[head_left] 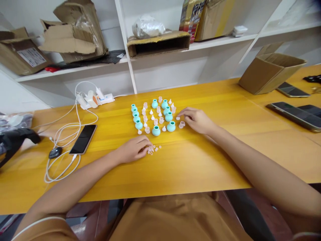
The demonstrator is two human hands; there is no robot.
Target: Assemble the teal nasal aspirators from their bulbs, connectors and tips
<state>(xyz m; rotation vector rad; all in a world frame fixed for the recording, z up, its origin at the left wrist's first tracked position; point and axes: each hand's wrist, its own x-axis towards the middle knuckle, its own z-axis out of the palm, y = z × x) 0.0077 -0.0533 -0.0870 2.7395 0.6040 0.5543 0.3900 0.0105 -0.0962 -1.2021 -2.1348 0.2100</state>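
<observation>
Turquoise pots (pixel 171 127), pink cups (pixel 161 120), white cones (pixel 164 129) — grouped on the surface (pixel 195 170). Small rings (pixel 150 149) nearer the front; left hand (pixel 134 149) at them, fingers curled, grip indiscernible. Right hand (pixel 197 119) — fingers bent beside a white piece (pixel 178 118), hold indiscernible.

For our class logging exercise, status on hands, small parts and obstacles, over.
Left hand at small, pale, translucent rings. Right hand by pale rounded piece, contact unclear. Round turquoise pots stand beyond the rings. Flat black phone aside, left of left hand.
</observation>
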